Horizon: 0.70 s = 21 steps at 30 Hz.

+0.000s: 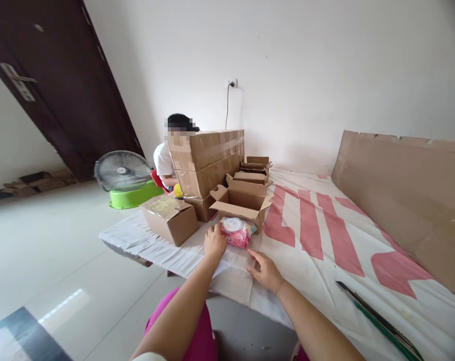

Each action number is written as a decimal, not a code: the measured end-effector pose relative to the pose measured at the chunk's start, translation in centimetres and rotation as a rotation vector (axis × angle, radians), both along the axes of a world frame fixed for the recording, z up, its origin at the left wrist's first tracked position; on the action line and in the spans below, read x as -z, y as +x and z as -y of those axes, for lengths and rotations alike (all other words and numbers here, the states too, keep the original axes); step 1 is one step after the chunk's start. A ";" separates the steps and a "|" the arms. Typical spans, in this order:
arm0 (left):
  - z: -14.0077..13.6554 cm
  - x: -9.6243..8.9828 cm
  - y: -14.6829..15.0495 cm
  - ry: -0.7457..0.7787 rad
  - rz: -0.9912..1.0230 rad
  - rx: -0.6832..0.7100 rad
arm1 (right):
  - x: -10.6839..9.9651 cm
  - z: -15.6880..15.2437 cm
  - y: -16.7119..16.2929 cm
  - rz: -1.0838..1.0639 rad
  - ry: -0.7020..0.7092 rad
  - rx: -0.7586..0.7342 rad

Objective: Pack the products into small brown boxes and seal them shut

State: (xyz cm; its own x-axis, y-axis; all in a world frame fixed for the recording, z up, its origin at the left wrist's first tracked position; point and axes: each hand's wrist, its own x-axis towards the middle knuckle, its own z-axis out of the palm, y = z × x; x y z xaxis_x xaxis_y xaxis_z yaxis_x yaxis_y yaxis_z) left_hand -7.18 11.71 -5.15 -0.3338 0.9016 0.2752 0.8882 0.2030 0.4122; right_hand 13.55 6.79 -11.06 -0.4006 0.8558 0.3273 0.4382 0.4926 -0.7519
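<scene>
A pink-and-white pack of wet wipes with a round white lid lies on the cloth-covered table, against the front of an open cardboard box. My left hand grips the pack at its left end, fingers bent around its edge. Just in front of the pack's right corner is my right hand, thumb and fingers apart, holding nothing. The open box has its flaps spread outward. To the left of my left hand stands a closed, taped cardboard box.
Stacked taped boxes rise behind, and more open boxes line up toward the wall. A person sits beyond the stack. A green-and-black cutter lies at right near a cardboard sheet. A fan stands left.
</scene>
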 end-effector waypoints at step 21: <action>-3.6 3.1 2.6 0.006 0.139 0.247 | -0.1 0.1 -0.1 -0.007 0.035 0.085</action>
